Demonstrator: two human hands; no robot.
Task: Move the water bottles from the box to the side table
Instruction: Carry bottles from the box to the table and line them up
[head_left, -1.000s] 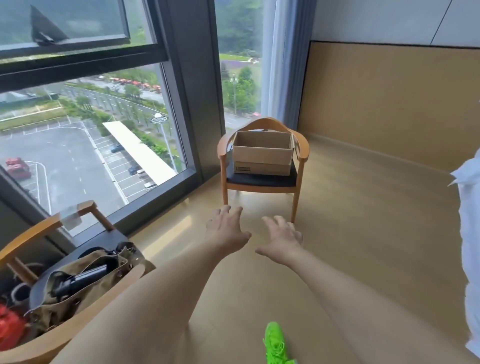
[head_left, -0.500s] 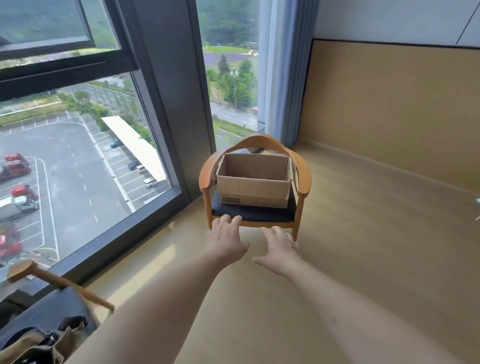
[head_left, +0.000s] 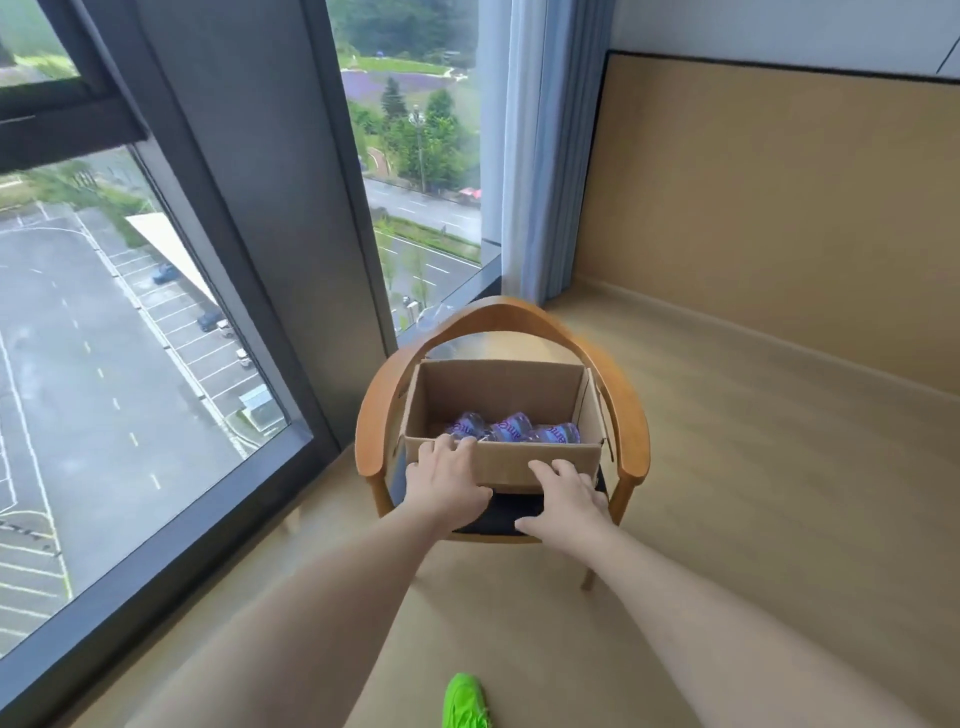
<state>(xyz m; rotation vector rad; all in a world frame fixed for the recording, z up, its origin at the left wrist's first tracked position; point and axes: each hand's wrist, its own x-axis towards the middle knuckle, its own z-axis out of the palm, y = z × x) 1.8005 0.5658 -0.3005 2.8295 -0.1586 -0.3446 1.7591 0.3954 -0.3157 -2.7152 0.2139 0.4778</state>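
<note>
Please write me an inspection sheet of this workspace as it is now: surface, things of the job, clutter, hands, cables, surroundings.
Surface: dark seat cushion of a round-backed wooden armchair; no side table in view.
Job's things: open brown cardboard box stands on the seat; clear plastic water bottles with purple labels lie inside, at least three showing.
Clutter: nothing seen.
Hands: left hand lies on the box's near rim, fingers fairly straight; right hand spread in front of the box's near wall, contact unclear. Neither has a grip on a bottle.
Cables: nothing seen.
Surroundings: large window to the left, pale curtain, light wooden floor, bright green shoe below.
</note>
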